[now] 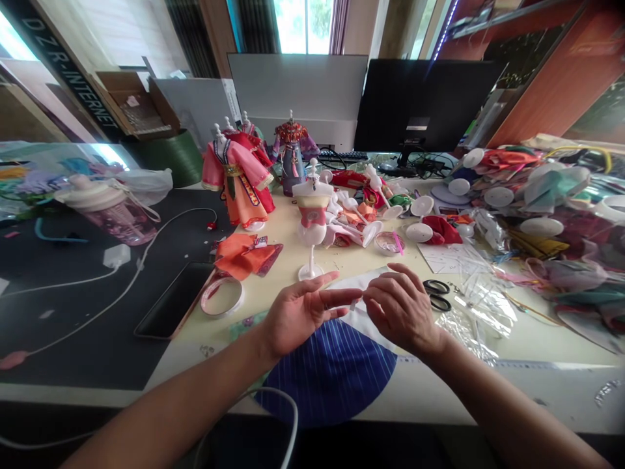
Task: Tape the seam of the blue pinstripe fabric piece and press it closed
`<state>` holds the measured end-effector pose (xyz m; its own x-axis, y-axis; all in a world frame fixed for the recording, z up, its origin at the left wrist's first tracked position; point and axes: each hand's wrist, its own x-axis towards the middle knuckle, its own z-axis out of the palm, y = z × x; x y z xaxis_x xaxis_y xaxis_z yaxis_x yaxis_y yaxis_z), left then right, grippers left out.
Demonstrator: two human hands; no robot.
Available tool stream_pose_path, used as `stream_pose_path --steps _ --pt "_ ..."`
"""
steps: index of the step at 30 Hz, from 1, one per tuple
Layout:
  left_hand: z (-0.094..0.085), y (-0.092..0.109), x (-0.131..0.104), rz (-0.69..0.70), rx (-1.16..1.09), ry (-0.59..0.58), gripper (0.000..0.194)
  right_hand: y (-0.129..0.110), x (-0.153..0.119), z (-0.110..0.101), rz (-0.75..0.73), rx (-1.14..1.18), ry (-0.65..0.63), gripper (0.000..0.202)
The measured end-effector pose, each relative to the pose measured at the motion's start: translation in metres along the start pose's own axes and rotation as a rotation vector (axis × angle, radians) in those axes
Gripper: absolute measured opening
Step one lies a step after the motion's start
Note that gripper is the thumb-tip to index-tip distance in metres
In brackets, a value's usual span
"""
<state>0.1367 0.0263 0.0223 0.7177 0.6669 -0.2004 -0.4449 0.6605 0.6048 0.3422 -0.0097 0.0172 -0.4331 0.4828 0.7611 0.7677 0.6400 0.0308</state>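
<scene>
Here's my left hand [299, 316], palm turned up, fingers long and spread, index reaching across to my right hand [401, 311]. Right fingers are curled in close at that index tip; whether they pinch anything, I can't tell. Right below us: a dark blue, pale-striped cloth with a rounded edge [336, 371], lying on the cream worktop [283, 257], meeting a plain white sheet [375, 333] under my right hand. Just beyond my fingers, a small white dress form in a pink band [316, 232] stands upright. Over left, a pale ring-shaped tape roll [221, 315]; close on my right, black-handled scissors [431, 294].
</scene>
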Motion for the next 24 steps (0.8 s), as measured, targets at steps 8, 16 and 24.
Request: stream_pose_path --steps 8,16,24 --pt "-0.01 0.0 0.002 0.103 0.152 0.083 0.045 0.025 0.005 0.005 0.851 0.594 0.089 0.018" --pt "-0.03 -0.002 0.009 0.201 0.308 0.102 0.039 0.104 -0.007 0.023 0.996 0.515 0.109 0.032" --pt "-0.037 -0.003 0.005 0.248 0.376 0.03 0.039 0.145 -0.005 0.027 0.952 0.216 -0.035 0.027"
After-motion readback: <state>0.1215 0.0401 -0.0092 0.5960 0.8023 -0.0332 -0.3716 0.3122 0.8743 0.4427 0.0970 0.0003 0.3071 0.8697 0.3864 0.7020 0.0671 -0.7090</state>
